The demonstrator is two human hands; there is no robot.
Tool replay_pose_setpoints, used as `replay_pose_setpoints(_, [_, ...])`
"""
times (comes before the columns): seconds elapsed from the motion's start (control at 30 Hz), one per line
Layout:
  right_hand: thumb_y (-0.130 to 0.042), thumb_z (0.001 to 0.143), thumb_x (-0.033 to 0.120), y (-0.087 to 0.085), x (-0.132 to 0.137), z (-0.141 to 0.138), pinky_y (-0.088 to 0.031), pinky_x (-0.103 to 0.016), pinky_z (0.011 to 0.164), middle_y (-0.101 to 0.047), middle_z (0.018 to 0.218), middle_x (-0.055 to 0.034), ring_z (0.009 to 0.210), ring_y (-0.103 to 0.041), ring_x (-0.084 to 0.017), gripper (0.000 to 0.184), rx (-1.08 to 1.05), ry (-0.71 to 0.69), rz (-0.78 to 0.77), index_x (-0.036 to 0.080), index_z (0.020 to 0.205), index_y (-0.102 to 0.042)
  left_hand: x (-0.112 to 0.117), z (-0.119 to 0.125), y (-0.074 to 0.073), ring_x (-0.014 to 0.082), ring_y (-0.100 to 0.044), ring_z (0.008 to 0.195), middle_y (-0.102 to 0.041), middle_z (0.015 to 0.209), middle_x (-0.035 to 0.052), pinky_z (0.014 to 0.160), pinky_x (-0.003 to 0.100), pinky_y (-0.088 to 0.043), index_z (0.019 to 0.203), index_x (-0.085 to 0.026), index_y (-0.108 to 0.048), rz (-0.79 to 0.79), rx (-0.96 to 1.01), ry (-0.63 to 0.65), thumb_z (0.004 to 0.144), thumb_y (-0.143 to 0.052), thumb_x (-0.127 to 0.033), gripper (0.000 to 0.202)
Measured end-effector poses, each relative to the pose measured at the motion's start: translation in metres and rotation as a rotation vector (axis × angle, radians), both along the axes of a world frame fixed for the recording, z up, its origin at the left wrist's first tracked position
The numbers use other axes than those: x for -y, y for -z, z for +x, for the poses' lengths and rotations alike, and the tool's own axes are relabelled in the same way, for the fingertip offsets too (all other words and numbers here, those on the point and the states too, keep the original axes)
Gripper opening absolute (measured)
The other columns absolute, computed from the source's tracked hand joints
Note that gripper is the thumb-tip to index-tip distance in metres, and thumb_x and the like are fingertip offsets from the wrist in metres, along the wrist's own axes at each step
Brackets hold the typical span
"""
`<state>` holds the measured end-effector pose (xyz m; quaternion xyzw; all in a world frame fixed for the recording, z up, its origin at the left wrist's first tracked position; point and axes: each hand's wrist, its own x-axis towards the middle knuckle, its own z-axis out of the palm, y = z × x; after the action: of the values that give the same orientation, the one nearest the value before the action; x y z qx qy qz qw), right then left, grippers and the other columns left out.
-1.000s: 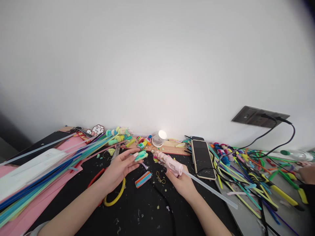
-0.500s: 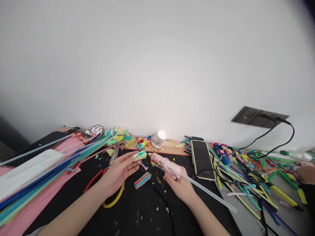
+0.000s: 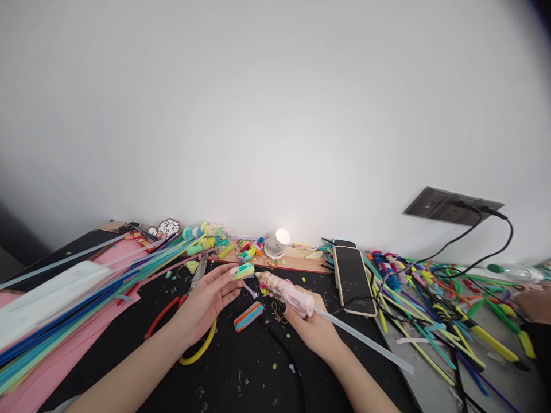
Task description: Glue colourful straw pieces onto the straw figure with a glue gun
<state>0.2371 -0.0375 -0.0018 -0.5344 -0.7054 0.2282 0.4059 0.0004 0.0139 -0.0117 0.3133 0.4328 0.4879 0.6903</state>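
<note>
Between the fingertips of my left hand (image 3: pixel 209 292) is a small bundle of green, teal and yellow pipe cleaner pieces (image 3: pixel 244 272). My right hand (image 3: pixel 313 327) is wrapped round a pink hot glue gun (image 3: pixel 286 291), whose nozzle points at the bundle's right end. Whether they touch I cannot tell. A long translucent glue stick (image 3: pixel 365 338) juts from the gun's rear. Below the two hands, a striped bundle of orange and blue pipe cleaner pieces (image 3: pixel 248 316) lies on the black mat (image 3: pixel 241 373). Scissors (image 3: pixel 200 347) with red and yellow handles lie partly under my left wrist.
Long pipe cleaners (image 3: pixel 107 304) lie on pink paper at left. A paper cup (image 3: pixel 275 244) and phone (image 3: pixel 355 281) sit near the wall. At right are tangled pipe cleaners, yellow-black pliers (image 3: pixel 491 338), cables at a socket (image 3: pixel 451 205), and another person's hand (image 3: pixel 534 301).
The glue gun has shifted slightly left, its nozzle closer to the pipe cleaner bundle. My left hand has moved a little left with the bundle still in its fingers.
</note>
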Motion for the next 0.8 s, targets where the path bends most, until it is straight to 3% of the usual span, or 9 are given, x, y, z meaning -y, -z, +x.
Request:
replay_pose_setpoints(0.23, [-0.058, 0.083, 0.024, -0.002, -0.002, 0.002, -0.058, -0.029, 0.065, -0.07, 0.072, -0.0014, 0.074, -0.069, -0.022, 0.015, 0.016, -0.031, -0.031, 0.024, 0.085, -0.074, -0.003, -0.002, 0.009, 0.025, -0.076, 0.098, -0.079, 0.104, 0.0076, 0.096, 0.044, -0.06, 0.11, -0.024, -0.069, 0.106, -0.135, -0.026, 0.09, -0.068, -0.036, 0.023])
replay_pose_setpoints(0.47, [-0.057, 0.084, 0.028, -0.001, -0.001, 0.002, -0.057, -0.03, 0.061, -0.066, 0.068, -0.0012, 0.064, -0.064, -0.021, 0.016, -0.011, 0.011, -0.009, 0.025, 0.081, -0.073, -0.001, 0.001, 0.001, 0.0206, -0.075, 0.103, -0.079, 0.105, 0.0059, 0.1, 0.035, -0.058, 0.098, -0.023, -0.068, -0.038, 0.056, -0.067, 0.094, -0.064, -0.023, 0.006])
replay_pose_setpoints(0.6, [-0.057, 0.085, 0.029, -0.001, -0.001, 0.001, -0.056, -0.03, 0.062, -0.065, 0.069, -0.0012, 0.066, -0.065, -0.022, 0.016, -0.002, -0.009, -0.029, 0.026, 0.082, -0.072, -0.001, 0.001, 0.0, 0.0211, -0.074, 0.108, -0.078, 0.11, 0.0067, 0.102, 0.035, -0.058, 0.096, -0.023, -0.067, -0.034, 0.062, -0.044, 0.096, -0.063, -0.024, 0.005])
replay_pose_setpoints(0.7, [-0.056, 0.085, 0.029, 0.0, -0.001, 0.001, -0.055, -0.031, 0.063, -0.065, 0.07, -0.0014, 0.067, -0.064, -0.022, 0.016, 0.006, -0.02, -0.027, 0.025, 0.083, -0.071, 0.0, 0.001, 0.0, 0.0213, -0.074, 0.107, -0.078, 0.111, 0.0075, 0.098, 0.033, -0.059, 0.102, -0.023, -0.068, -0.057, 0.041, -0.027, 0.092, -0.066, -0.02, 0.011])
replay_pose_setpoints(0.8, [-0.056, 0.082, 0.026, -0.001, -0.002, 0.001, -0.054, -0.031, 0.063, -0.065, 0.07, -0.0012, 0.066, -0.063, -0.021, 0.014, 0.033, -0.038, 0.007, 0.024, 0.081, -0.07, 0.001, 0.003, -0.003, 0.0211, -0.075, 0.095, -0.078, 0.094, 0.0065, 0.087, 0.031, -0.06, 0.104, -0.022, -0.069, -0.087, 0.026, -0.011, 0.09, -0.069, -0.023, 0.014])
